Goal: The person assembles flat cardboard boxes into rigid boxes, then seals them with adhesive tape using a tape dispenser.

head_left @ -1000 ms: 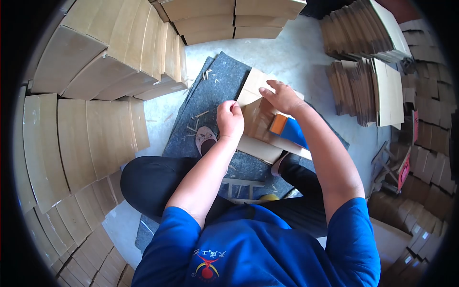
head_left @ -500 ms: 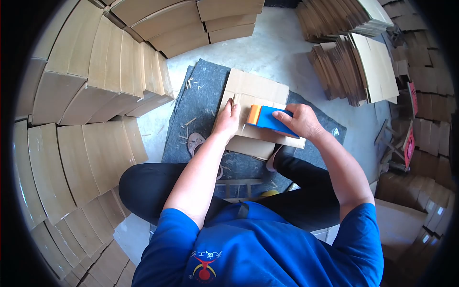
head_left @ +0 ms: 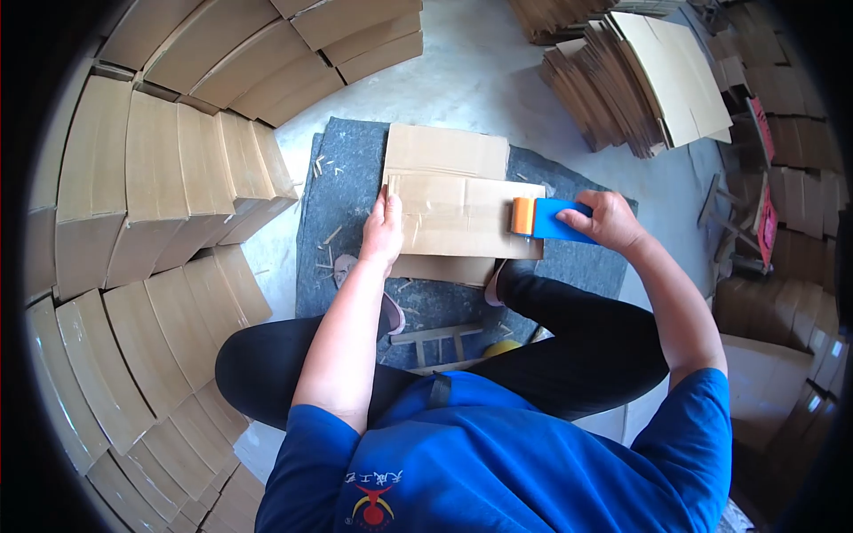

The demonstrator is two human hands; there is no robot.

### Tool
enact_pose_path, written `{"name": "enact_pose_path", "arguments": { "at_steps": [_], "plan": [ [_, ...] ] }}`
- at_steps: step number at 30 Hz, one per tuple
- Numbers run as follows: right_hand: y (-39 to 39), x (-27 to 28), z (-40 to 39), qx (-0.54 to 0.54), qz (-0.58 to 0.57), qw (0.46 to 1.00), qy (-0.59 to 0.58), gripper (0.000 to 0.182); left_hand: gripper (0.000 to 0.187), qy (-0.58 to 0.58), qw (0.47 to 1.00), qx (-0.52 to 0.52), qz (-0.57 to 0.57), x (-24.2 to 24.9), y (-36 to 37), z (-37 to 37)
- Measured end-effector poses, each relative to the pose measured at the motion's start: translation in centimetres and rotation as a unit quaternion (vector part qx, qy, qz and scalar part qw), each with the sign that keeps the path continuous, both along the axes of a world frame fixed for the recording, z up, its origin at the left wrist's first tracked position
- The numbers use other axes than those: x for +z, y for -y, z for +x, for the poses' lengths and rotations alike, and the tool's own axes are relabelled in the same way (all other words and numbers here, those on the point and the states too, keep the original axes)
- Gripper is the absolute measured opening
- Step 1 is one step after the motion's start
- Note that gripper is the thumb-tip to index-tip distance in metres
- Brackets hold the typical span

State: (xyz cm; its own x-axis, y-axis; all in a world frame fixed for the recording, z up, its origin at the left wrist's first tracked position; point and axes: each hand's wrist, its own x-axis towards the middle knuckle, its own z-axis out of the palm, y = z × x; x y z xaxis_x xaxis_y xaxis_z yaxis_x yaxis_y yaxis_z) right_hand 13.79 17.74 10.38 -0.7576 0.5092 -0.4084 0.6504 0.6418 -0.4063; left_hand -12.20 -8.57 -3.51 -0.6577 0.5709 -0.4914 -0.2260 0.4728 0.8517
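Observation:
A cardboard box with its flaps spread lies in front of me, its middle panel facing up. My left hand grips the panel's left edge, thumb on top. In my right hand is a blue tape dispenser, held with the thumb across its body. The dispenser's orange front end rests over the right edge of the panel. Some of the fingers of both hands are hidden.
A dark grey mat with cardboard scraps lies under the box. Stacked cartons rise along the left. Flattened cardboard sheets stand at the back right, and a stool with a pink top is at the right.
The tape dispenser has moved right, from the middle of the panel to its right edge. My left hand still grips the left edge, and the view has shifted slightly.

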Motion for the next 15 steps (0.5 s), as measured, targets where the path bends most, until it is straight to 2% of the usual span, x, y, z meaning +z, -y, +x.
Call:
{"name": "enact_pose_path", "arguments": {
  "at_steps": [3,4,6,8,9,11,14,15],
  "plan": [
    [0.0,-0.5,0.0,0.001,0.009,1.000,0.014,0.055,0.063,-0.009,1.000,-0.008,-0.015,0.2,0.0,-0.1],
    [0.1,-0.4,0.0,0.012,0.018,1.000,0.005,0.055,0.062,-0.107,0.987,-0.038,-0.111,0.4,-0.2,0.0],
    [0.3,-0.4,0.0,0.021,0.032,0.999,-0.011,0.055,0.062,-0.325,0.909,-0.073,-0.252,2.7,-1.2,1.4],
    [0.4,-0.4,-0.1,0.016,0.037,0.999,-0.001,0.055,0.064,-0.532,0.804,-0.116,-0.240,3.4,-1.5,2.5],
    [0.5,-0.3,-0.2,0.015,0.042,0.999,0.010,0.056,0.062,-0.559,0.806,-0.125,-0.150,4.3,-2.0,3.5],
    [0.4,-0.3,-0.1,0.010,0.040,0.999,0.024,0.056,0.059,-0.565,0.799,-0.198,-0.051,5.3,-2.6,6.0],
    [0.2,-0.6,0.1,0.024,0.052,0.998,0.005,0.056,0.066,-0.503,0.798,-0.330,0.015,6.0,-3.5,11.2],
    [0.1,-0.7,0.2,0.024,0.051,0.998,-0.002,0.057,0.072,-0.484,0.793,-0.370,-0.011,6.0,-3.9,12.1]
  ]
}}
